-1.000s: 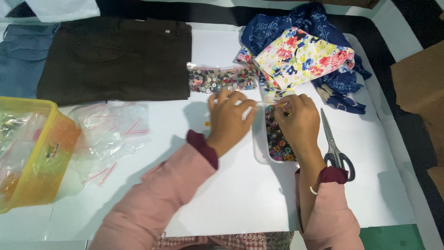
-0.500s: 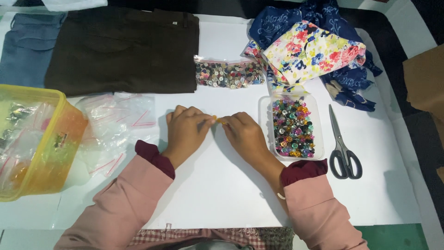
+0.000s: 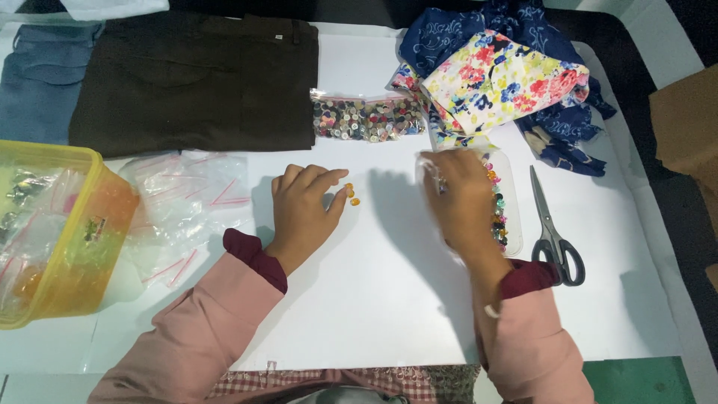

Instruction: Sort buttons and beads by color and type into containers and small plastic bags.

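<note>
On the white counter, the left hand rests flat, fingers loosely spread beside small orange beads, while the right hand, blurred, grip unclear, covers the clear bead tray

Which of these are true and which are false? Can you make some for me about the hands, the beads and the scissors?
1. The left hand rests flat on the white table beside a few small orange beads. True.
2. The right hand holds the scissors. False: the scissors lie untouched to its right; the hand is over the clear bead tray.
3. The bag of buttons lies beside the dark brown trousers. True.
4. The yellow container sits on the right. False: it is on the left.
</note>
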